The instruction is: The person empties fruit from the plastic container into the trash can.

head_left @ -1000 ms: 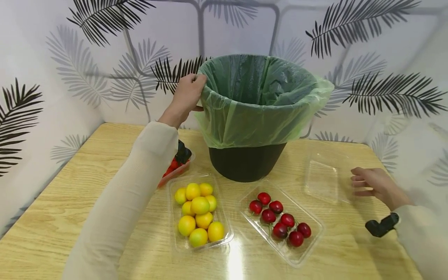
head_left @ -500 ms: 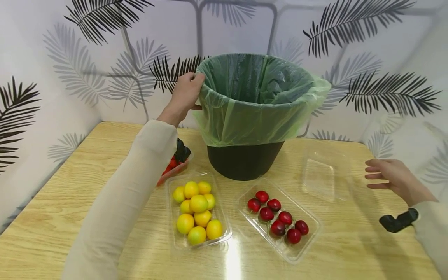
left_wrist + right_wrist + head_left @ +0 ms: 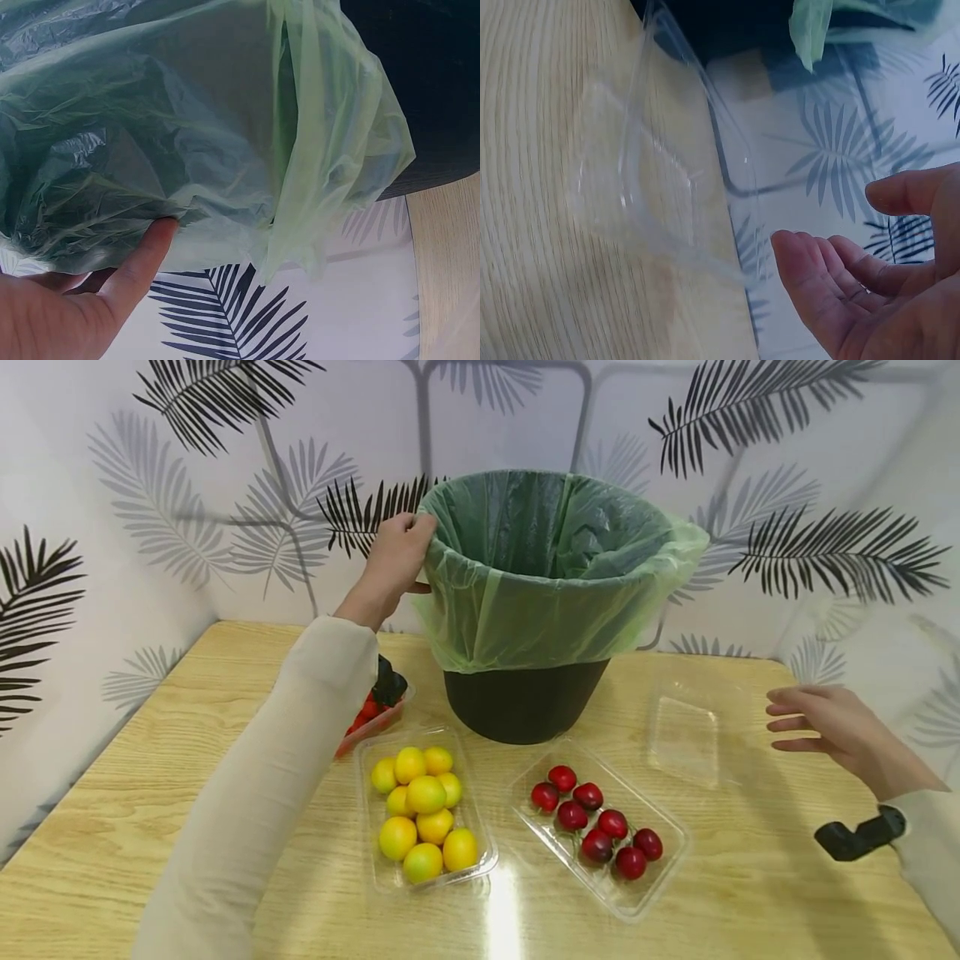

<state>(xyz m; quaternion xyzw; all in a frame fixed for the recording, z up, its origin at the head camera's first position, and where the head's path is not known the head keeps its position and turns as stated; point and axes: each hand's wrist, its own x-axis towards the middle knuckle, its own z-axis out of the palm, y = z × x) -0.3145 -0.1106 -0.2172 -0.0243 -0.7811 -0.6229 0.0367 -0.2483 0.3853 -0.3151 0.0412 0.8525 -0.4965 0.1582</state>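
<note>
My left hand (image 3: pixel 393 560) grips the left rim of a black trash bin (image 3: pixel 525 702), thumb pressed on the green garbage bag (image 3: pixel 555 622) that lines it. The bag is folded over the rim and hangs down outside. In the left wrist view, a thumb (image 3: pixel 146 259) lies against the bag's crumpled plastic; the other fingers are mostly hidden. To the right, my right hand (image 3: pixel 847 731) hovers above the table with relaxed fingers and holds nothing. Nearest to it is a see-through plastic box (image 3: pixel 686 739), which also shows in the right wrist view, apart from the fingertips.
Yellow round fruits (image 3: pixel 427 818) lie in a plastic tray (image 3: pixel 487 852) in front. Beside them, a second tray (image 3: pixel 637 906) holds red cherries (image 3: pixel 597 846). A red-filled box (image 3: pixel 372 717) is partly behind my left sleeve. A patterned wall (image 3: pixel 247 527) stands behind the table.
My right hand has moved up and to the right, away from the see-through box. The left hand keeps its hold on the bin's rim.
</note>
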